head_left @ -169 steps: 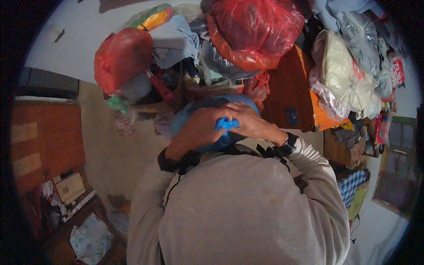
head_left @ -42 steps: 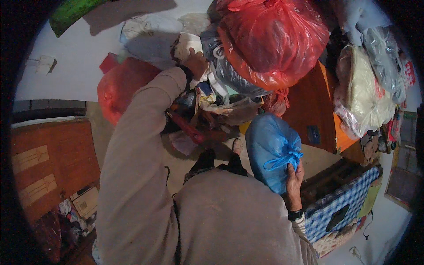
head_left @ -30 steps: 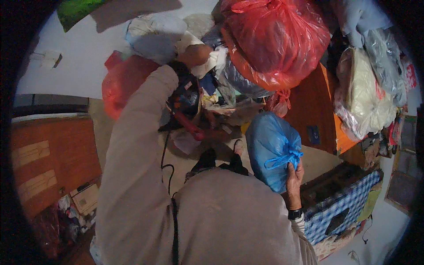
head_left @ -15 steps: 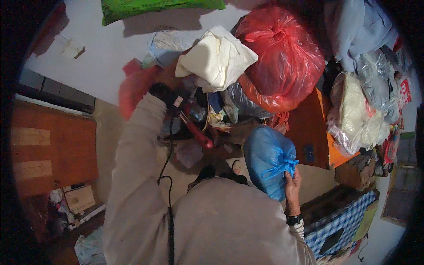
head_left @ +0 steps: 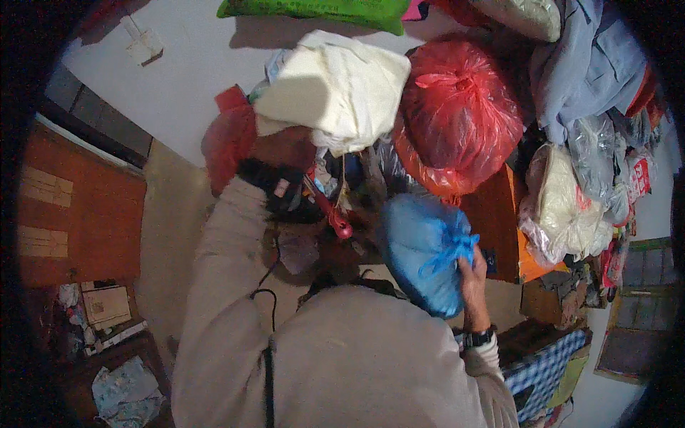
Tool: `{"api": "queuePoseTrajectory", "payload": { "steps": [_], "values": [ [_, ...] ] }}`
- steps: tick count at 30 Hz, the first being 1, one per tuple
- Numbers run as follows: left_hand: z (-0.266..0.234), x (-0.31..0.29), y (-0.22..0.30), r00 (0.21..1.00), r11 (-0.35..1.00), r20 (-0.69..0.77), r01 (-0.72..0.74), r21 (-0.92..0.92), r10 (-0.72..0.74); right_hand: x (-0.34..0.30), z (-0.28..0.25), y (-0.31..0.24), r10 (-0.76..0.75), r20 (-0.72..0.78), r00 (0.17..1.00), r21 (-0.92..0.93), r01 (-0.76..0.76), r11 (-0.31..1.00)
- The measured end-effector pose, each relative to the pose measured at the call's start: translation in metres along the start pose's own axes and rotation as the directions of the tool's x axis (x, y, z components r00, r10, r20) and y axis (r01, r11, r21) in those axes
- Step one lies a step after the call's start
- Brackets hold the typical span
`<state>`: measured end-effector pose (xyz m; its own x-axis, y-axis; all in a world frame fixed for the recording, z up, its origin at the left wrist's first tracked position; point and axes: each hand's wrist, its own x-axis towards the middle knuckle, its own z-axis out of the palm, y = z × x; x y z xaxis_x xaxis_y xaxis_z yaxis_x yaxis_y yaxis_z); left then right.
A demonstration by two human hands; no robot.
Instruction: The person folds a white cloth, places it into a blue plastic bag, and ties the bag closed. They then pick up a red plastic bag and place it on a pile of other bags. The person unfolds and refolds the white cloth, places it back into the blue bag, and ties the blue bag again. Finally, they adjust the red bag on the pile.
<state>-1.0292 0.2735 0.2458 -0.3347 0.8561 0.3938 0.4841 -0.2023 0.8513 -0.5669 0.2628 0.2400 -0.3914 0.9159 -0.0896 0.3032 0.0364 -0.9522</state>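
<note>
Illumination is uneven and hard, coming from above and in front. The cream bundle (head_left: 335, 89) is partly overexposed and casts a sharp shadow across its own left side. The red plastic bag (head_left: 460, 114) shows specular glare. The wall (head_left: 185, 78) is well lit; lower left is dim. A black fisheye vignette rings the frame, straight edges bow near the rim, and fine detail is soft throughout.

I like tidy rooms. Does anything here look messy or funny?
Yes. Tied bags are heaped high: a big red bag leans over the pile, and the left hand lifts a cream cloth bundle overhead. The right hand holds a knotted blue bag.
</note>
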Motion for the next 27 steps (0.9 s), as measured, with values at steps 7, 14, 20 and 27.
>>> {"api": "queuePoseTrajectory", "payload": {
  "steps": [7, 14, 20, 27],
  "values": [
    [-0.069, -0.072, 0.038, 0.945, 0.668, 0.034, 0.205, 0.715, -0.326, 0.093, 0.043, -0.050, -0.169, 0.020, 0.985, 0.057, 0.168, 0.984],
    [-0.109, -0.158, 0.015, 0.792, 0.119, -0.137, 0.255, 0.960, -0.595, 0.212, 0.116, -0.004, -0.475, -0.099, 0.875, 0.112, 0.484, 0.868],
    [-0.106, -0.218, 0.007, 0.869, 0.319, -0.121, 0.302, 0.899, -0.480, 0.259, 0.199, 0.090, -0.122, 0.134, 0.983, -0.318, 0.159, 0.935],
    [-0.081, -0.206, 0.001, 0.689, 0.230, -0.218, 0.496, 0.838, -0.692, 0.262, 0.191, 0.087, 0.046, 0.256, 0.966, -0.415, 0.066, 0.907]
  ]
}}
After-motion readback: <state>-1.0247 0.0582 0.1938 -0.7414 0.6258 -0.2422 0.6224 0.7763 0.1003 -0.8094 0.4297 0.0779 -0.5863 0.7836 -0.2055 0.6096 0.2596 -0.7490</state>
